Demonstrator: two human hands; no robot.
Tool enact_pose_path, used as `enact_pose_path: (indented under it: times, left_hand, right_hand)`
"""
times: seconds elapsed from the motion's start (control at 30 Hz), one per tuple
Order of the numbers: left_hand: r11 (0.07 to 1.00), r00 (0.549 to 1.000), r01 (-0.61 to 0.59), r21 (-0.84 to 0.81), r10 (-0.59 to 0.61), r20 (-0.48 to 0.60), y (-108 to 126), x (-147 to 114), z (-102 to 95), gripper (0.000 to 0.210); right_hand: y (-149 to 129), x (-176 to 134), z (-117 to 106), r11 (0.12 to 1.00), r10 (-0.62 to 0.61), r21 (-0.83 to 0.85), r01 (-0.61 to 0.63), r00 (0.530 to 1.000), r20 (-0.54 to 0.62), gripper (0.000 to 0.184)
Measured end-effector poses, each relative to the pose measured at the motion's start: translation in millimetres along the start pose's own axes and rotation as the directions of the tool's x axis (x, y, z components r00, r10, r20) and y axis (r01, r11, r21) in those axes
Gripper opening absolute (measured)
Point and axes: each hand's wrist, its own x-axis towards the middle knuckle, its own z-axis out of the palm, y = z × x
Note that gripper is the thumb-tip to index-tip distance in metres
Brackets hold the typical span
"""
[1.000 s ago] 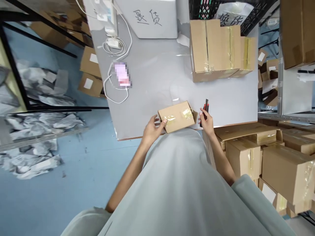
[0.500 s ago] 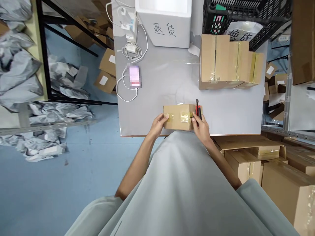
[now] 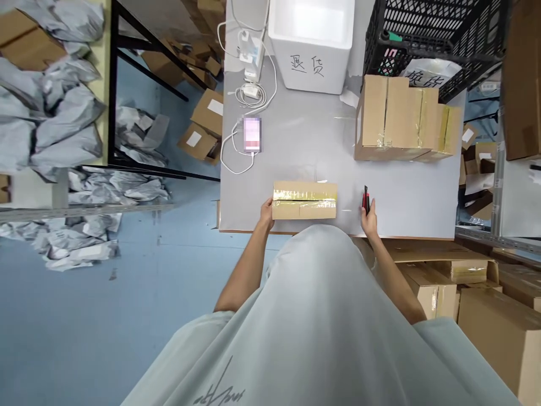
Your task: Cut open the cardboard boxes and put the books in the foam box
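A small cardboard box [image 3: 305, 211] lies near the front edge of the table, its long side running left to right. Shiny tape covers its top, and a dark slit runs along the seam through the tape. My left hand [image 3: 266, 214] grips the box by its left end, with some fingers hidden behind it. To the right of the box and apart from it, my right hand [image 3: 370, 221] is closed round a red and black box cutter [image 3: 366, 198] that points away from me.
Several taped cardboard boxes [image 3: 380, 118] stand at the table's back right, before a black plastic crate [image 3: 418, 48]. A white foam bin [image 3: 313, 70] stands at the back. A phone [image 3: 252, 134] on a cable lies at the left. Grey parcels [image 3: 67, 135] fill the left shelf.
The box has been turned so its taped seam now faces up. My right hand has left the box and moved right with the box cutter. The view has shifted slightly.
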Motion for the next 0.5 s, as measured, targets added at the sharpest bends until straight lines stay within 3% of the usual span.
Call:
enact_pose_path:
  times: [0.1, 0.23, 0.37, 0.43, 0.5]
  left_hand:
    - [0.999, 0.999, 0.037, -0.016, -0.038, -0.026, -2.3, 6.6, -3.5, 0.051]
    - [0.999, 0.999, 0.045, -0.022, -0.045, -0.002, 2.8, 8.6, -15.8, 0.046]
    - [0.999, 0.999, -0.042, -0.02, 0.041, -0.032, 12.6, 1.1, -37.0, 0.041]
    - [0.988, 0.989, -0.14, 0.07, 0.143, -0.041, 16.0, -6.6, -49.6, 0.041]
    - [0.947, 0.972, -0.228, 0.225, 0.236, -0.009, 17.5, -16.4, -60.2, 0.045]
  right_hand:
    - [16.0, 3.7, 3.9, 0.977, 0.214, 0.021, -0.214, 0.976, -0.045, 0.056]
    - [16.3, 1.8, 2.4, 0.959, 0.279, -0.026, -0.283, 0.954, -0.108, 0.046]
    - [1.8, 4.3, 1.3, 0.948, 0.297, -0.058, -0.312, 0.938, -0.181, 0.049]
    - [-15.1, 4.5, 8.7, 0.97, 0.242, 0.029, -0.24, 0.964, -0.107, 0.05]
    - [-37.6, 1.8, 22.3, 0.966, 0.133, 0.214, -0.145, 0.989, 0.07, 0.052]
